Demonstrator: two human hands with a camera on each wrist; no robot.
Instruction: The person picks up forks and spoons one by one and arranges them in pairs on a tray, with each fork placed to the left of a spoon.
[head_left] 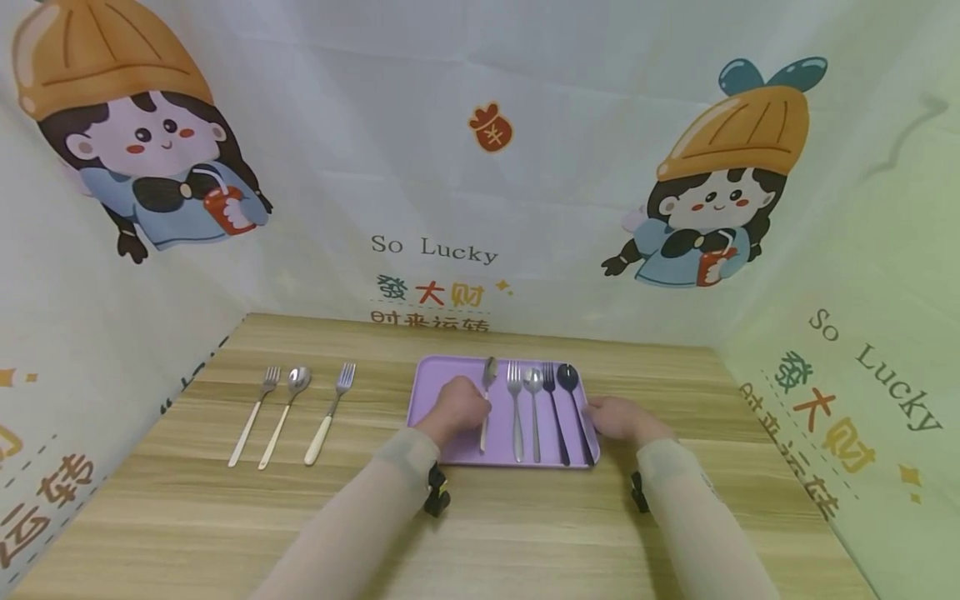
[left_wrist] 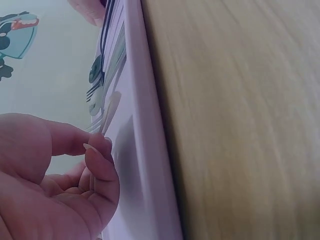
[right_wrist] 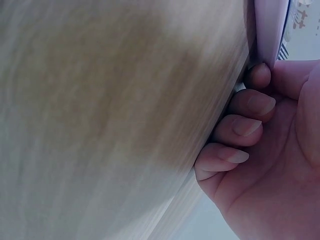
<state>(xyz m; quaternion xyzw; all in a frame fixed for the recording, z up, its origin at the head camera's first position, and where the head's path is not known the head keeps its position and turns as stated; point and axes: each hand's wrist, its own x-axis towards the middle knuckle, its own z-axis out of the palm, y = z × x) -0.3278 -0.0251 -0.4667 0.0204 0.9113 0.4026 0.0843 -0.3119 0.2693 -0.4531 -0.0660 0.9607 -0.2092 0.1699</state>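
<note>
A purple tray lies on the wooden table. Over its left part, my left hand pinches a spoon by its pale handle between thumb and index finger. The left wrist view shows that handle rising from the fingertips. To the right of this spoon lie a silver fork, a silver spoon, a black fork and a black spoon. My right hand holds the tray's right rim, thumb and index finger on the edge; the other fingers are curled in the right wrist view.
On the table left of the tray lie a fork, a spoon and a second fork, all with pale handles. A printed cloth hangs around the table's back and sides.
</note>
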